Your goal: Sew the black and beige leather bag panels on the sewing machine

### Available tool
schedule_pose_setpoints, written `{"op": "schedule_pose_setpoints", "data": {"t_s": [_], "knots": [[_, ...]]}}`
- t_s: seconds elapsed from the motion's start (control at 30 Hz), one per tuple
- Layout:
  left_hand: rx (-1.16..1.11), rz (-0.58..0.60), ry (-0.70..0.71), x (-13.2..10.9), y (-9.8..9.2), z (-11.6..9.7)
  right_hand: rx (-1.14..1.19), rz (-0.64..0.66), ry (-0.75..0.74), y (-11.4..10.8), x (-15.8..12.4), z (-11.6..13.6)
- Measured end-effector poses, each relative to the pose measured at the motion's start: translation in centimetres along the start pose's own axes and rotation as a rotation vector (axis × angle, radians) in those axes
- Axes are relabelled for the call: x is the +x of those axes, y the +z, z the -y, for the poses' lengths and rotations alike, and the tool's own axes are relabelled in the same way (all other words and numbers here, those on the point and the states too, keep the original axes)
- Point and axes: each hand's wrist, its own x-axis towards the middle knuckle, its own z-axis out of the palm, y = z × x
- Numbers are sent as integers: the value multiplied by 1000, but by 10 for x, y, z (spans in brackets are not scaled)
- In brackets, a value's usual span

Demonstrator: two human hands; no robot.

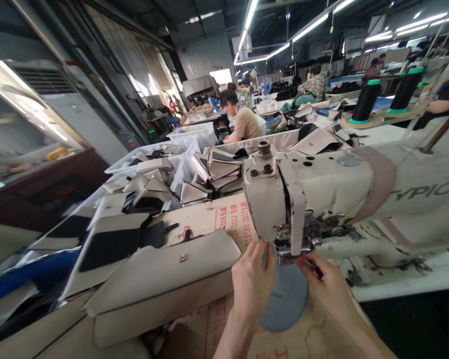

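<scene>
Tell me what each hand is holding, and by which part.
The right hand pinches a small dark item between its fingertips; which part is gripped cannot be told. The left hand shows no clear hold.

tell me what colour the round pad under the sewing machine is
Plain grey: the round pad shows best in the head view.

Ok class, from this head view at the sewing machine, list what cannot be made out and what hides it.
Head view only:
Needle area of the sewing machine: hidden behind the left hand.
What the right hand pinches: too small and blurred.
Lettering on the machine arm: cut off by the right edge.
</scene>
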Motion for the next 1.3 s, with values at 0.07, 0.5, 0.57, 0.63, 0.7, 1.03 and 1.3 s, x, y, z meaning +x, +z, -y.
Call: {"op": "schedule_pose_setpoints", "data": {"t_s": [0.07, 0.5, 0.57, 0.63, 0.7, 1.03, 1.3], "knots": [[61, -3, 4, 1, 2, -2, 6, 7, 0, 2, -1, 0], [248, 66, 175, 2, 4, -4, 29, 32, -11, 1, -2, 0], [272, 66, 177, 2, 5, -3, 10, 32, 6, 0, -2, -1], [291, 65, 170, 1, 5, -2, -2, 26, 26, 0, -3, -3], [296, 62, 163, 0, 5, -2, -6, 24, 39, 0, -3, -4], [269, 29, 127, 0, 8, -6, -9, 46, 59, -2, -5, -5], [293, 56, 151, 0, 9, -5, -105, 10, 52, -8, -9, 14]]}}
